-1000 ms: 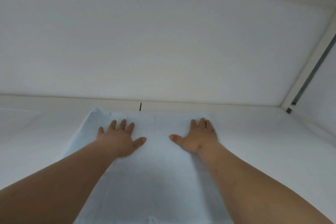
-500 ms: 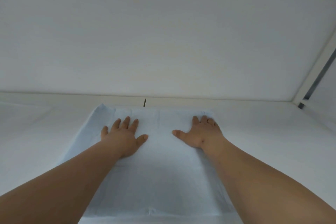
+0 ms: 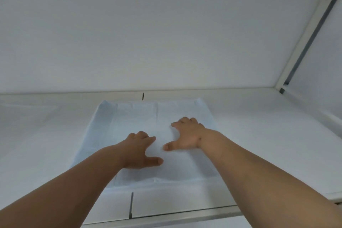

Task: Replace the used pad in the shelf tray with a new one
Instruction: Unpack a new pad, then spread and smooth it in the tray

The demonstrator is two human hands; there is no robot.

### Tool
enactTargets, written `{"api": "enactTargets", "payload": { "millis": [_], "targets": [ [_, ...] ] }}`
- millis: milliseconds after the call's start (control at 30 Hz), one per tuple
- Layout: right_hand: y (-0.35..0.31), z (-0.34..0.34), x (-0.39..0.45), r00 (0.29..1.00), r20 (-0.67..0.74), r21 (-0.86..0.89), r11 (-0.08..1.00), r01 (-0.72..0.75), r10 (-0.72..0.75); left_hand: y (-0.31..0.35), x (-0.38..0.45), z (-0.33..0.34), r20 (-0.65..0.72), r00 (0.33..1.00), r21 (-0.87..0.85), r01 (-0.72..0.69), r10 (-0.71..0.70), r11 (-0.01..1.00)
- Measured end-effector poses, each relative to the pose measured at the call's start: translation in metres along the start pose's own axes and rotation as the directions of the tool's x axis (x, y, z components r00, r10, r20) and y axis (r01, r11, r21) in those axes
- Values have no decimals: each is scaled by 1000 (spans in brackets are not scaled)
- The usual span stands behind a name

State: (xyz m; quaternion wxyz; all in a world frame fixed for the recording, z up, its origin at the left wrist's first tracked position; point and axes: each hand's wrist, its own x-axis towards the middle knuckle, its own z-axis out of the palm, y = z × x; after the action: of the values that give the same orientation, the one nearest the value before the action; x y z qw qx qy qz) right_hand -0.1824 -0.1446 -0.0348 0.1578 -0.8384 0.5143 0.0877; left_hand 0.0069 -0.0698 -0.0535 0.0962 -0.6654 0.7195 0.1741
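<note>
A clean pale blue rectangular paper pad (image 3: 148, 116) already lies flat in the white shelf tray (image 3: 259, 126), left hand (image 3: 137, 151) and right hand (image 3: 186, 136) pressing spread-fingered upon it, apparently only smoothing left.

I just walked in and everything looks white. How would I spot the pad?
Look into the white shelf tray below the back wall. In the middle of its floor lies the pad, a flat rectangular sheet with both hands resting on it. Its pale blue tint and fold creases set it apart from the white around it.
</note>
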Motion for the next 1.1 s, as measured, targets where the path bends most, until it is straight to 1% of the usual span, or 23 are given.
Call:
{"api": "enactTargets", "payload": {
  "millis": [133,267,533,667,733,833,933,1100],
  "targets": [
    [-4,11,-20,991,136,1,1000,-8,8,3,-6,5,73,997,46,21,-24,999],
    [-2,27,-31,987,162,-32,999,-11,16,7,-12,11,92,994,98,42,-51,994],
    [2,55,-34,998,63,-69,997,-21,25,1,-23,18,122,992,118,6,-20,993],
    [6,62,-37,998,44,-68,997,-32,35,-2,-23,21,118,993,110,-5,-8,994],
    [9,61,-38,998,13,-65,996,-67,68,-3,-23,22,125,992,113,-12,-2,994],
    [18,62,-41,983,-70,-66,982,-176,172,-5,-22,23,139,990,110,-20,4,994],
    [28,66,-44,971,-61,-68,970,-233,229,-5,-21,23,153,988,106,-21,5,994],
    [30,68,-44,976,-29,-45,976,-215,214,-4,-22,24,152,988,99,-24,9,995]
  ]
}}
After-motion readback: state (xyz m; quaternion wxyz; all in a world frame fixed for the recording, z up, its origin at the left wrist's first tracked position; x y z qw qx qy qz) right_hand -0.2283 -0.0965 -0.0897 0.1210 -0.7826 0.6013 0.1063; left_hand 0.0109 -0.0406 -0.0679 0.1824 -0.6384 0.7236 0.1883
